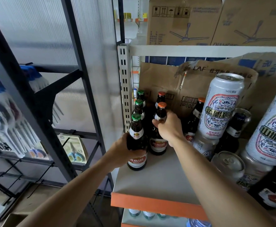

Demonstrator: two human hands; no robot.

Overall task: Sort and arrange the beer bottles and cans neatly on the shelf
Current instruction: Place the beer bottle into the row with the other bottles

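A brown glass bottle with a green cap and a red-and-white label (pixel 137 128) stands at the front left of the pale shelf with the orange front edge (pixel 152 182). It is gripped round its shoulder and upper body by the left hand (pixel 120 150), whose fingers are curled about the glass. Just beside it, one row further in, a brown glass bottle with an orange cap (pixel 158 145) is gripped at the base of its neck by the right hand (pixel 169 126). Two more green-capped bottles (pixel 139 106) are lined up behind the first, and another orange-capped one (pixel 161 96) behind the second.

The bottles are judged to be full, hence heavy for their size, rigid, smooth and breakable. A hold round the body or shoulder is to be preferred for carrying. The neck grip serves for short slides and for steering, but less control over the foot is given by it. Knocks of glass on glass are to be avoided in so tight a row.

To the right, tall white patterned aluminium cans (pixel 220 110) are piled loosely, one upside down on another. These are judged lighter, easily dented and apt to roll, so they are best taken round the middle of the wall.
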